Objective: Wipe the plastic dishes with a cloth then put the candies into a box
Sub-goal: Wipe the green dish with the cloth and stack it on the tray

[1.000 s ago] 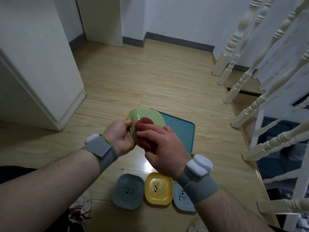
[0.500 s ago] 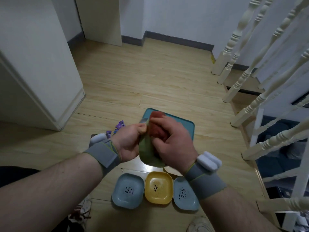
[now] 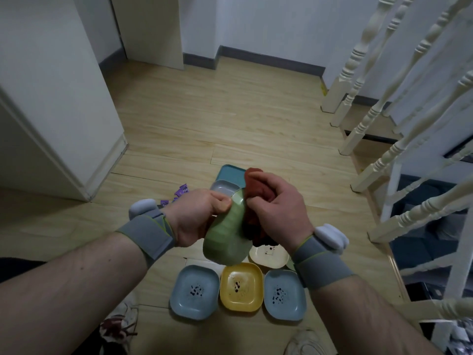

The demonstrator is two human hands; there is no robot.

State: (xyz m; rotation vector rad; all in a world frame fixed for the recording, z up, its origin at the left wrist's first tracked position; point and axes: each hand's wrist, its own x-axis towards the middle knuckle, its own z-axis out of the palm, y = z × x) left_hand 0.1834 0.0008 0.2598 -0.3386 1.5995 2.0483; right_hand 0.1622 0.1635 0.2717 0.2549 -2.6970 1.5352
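The left hand (image 3: 197, 219) grips a green plastic dish (image 3: 227, 239) by its upper rim, thumb curled over the edge, so the dish hangs on edge with its underside turned toward the camera. Touching it from the other side, the right hand (image 3: 279, 208) clutches a bunched red cloth (image 3: 256, 198), fingers curled round it and pressing it against the dish's inner face; a fold of cloth hangs down below the palm. Both wrists wear grey straps with white sensor pods.

Just beyond the hands, on the wooden floor (image 3: 204, 111), lies a teal tray (image 3: 229, 172) with a grey dish (image 3: 224, 187) at its near left corner, both partly hidden by the hands. Left of the left hand, a few purple-wrapped candies (image 3: 182, 189) lie on the floor.

Below the hands, toward the person, three dishes sit side by side, close or touching: a blue dish (image 3: 194, 293) under the left hand, a yellow dish (image 3: 242, 286) in the middle, and a second blue dish (image 3: 285, 294) under the right wrist. All three carry dark spots. A cream dish (image 3: 268, 257), also spotted, lies just beneath the hanging cloth, behind the yellow one.

To the right of the right hand stand white stair balusters (image 3: 384, 98).
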